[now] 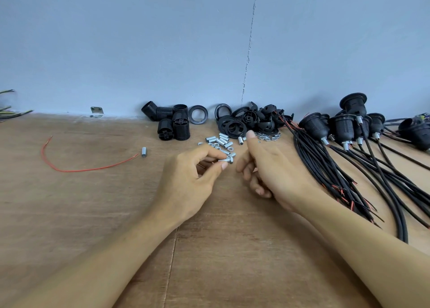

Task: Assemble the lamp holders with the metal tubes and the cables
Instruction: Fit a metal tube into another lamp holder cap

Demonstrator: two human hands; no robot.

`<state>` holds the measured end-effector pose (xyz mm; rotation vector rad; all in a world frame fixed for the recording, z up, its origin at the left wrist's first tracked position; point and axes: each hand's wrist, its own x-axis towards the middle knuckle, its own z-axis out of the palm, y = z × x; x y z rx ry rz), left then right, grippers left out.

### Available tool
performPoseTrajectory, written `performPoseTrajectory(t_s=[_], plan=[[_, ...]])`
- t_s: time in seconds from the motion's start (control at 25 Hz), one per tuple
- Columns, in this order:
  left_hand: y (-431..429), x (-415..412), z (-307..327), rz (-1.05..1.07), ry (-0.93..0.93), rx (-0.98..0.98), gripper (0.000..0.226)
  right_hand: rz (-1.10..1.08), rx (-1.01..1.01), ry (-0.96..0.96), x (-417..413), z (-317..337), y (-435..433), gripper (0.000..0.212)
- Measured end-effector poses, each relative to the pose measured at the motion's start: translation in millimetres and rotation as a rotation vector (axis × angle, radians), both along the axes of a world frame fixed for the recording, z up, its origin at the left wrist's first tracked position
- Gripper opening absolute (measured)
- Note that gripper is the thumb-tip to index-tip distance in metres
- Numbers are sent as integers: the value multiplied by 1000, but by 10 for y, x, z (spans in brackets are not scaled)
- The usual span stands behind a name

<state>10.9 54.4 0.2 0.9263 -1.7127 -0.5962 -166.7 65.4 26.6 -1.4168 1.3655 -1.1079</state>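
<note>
My left hand (193, 177) pinches a small threaded metal tube with a nut on its end (226, 160) between thumb and fingers, just above the table. Beside it my right hand (267, 170) holds nothing: its index finger is stretched toward the pile and the other fingers are loosely curled. Behind both hands lies a heap of metal tubes (222, 140) and a scatter of nuts (267, 137). Black lamp holder shells (173, 124) and rings and caps (246, 121) stand by the wall. A bundle of black cables (330, 168) lies to the right.
Finished holders with cables attached (344, 124) are grouped at the far right. A loose red wire (69, 168) and a single metal tube (144, 152) lie on the left of the wooden table (93, 203). A metal bracket (96, 111) sits against the blue wall.
</note>
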Motion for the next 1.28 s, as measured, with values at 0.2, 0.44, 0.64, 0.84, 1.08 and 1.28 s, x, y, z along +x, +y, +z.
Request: performPoseTrajectory(t_s=[0.2, 0.44, 0.64, 0.84, 1.08, 1.28], plan=[[-18, 13, -10, -8, 7, 10, 17, 191, 15, -72, -27, 22, 21, 25], [-27, 0, -23, -8, 15, 20, 17, 140, 50, -166, -29, 59, 14, 26], [-32, 10, -33, -32, -19, 4, 17, 138, 32, 68, -2, 29, 35, 47], [-19, 7, -12, -53, 0, -12, 17, 236, -52, -65, -6, 38, 49, 18], [-6, -19, 12, -47, -17, 5, 22, 96, -30, 117, 28, 6, 40, 52], [-36, 19, -19, -18, 10, 17, 16, 200, -78, -10, -3, 49, 57, 16]])
